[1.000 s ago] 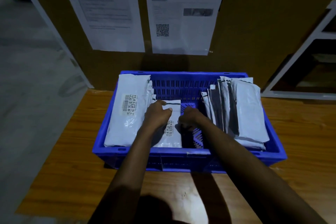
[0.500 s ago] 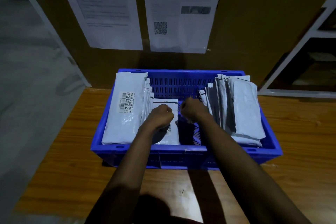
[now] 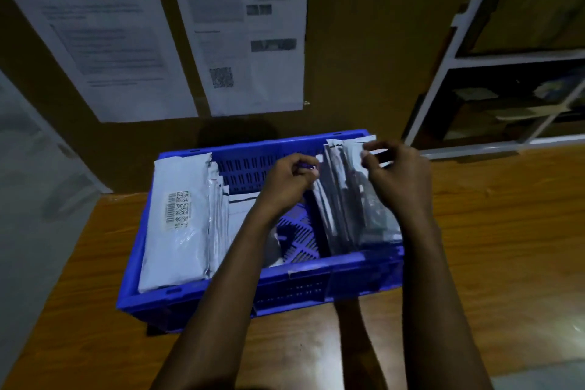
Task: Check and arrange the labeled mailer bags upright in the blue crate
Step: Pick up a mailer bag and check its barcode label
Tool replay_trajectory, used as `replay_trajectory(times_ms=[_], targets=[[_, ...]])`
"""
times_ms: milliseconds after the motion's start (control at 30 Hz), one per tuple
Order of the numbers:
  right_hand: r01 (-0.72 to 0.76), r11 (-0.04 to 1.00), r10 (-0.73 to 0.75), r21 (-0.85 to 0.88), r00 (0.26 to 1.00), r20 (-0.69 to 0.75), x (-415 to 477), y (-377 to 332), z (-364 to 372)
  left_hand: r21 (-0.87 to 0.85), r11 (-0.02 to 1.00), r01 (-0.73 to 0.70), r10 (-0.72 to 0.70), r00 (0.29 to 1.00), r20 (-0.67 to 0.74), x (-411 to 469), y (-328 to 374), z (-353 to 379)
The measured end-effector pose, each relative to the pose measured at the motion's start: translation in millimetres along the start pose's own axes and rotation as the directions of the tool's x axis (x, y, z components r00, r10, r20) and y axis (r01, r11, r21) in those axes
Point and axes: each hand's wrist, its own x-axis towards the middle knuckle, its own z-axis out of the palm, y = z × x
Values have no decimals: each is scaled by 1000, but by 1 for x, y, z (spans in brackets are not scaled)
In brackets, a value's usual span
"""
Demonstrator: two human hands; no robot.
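Left hand (image 3: 291,180) fingertips blurred, its hold on upright bags (image 3: 348,199) unclear. Flat bag (image 3: 242,215) below it half hidden by forearm. Label (image 3: 179,209) left of grip unreadable. Wall sheets (image 3: 95,35) beyond blurred, cut off.

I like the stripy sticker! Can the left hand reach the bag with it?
Probably yes. The barcode bag lies uncovered on the left of the crate, and the left hand, pinching the right stack, is close by with nothing over the bag.

Wooden table (image 3: 506,225), wall posters (image 3: 95,35), white shelving (image 3: 519,55)
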Motion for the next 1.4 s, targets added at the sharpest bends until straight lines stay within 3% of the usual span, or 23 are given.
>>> replay_trajectory(times_ms=[200, 367, 600, 767, 933, 1067, 1200, 1400], targets=[[-186, 981, 189, -49, 980, 68, -8, 47, -8, 263, 962, 79, -124, 980, 158, -9, 17, 55], [-201, 979, 196, 37, 975, 108, -17, 51, -10, 380, 920, 98, -146, 984, 100, -16, 18, 79], [-230, 949, 223, 217, 973, 53, -18, 52, -16, 157, 987, 39, -51, 996, 72, -13, 11, 61], [-197, 952, 190, 233, 980, 54, -17, 53, -17, 53, 997, -59, 61, 997, -55, -9, 1, 24], [-260, 839, 165, 478, 959, 230, -14, 45, -12, -136, 986, -95, 69, 980, -186, -15, 5, -14], [-265, 696, 106, 668, 957, 269, -14, 36, -4, -282, 958, -54, -21, 967, -256, -18, 3, -33], [-282, 663, 70, 693, 945, 318, -14, 35, -4, -319, 944, -87, -7, 959, -284, -22, -2, -35], [-357, 719, 113, 596, 907, 406, -10, 31, -11, -348, 921, -178, 25, 915, -402, -24, -1, -31]])
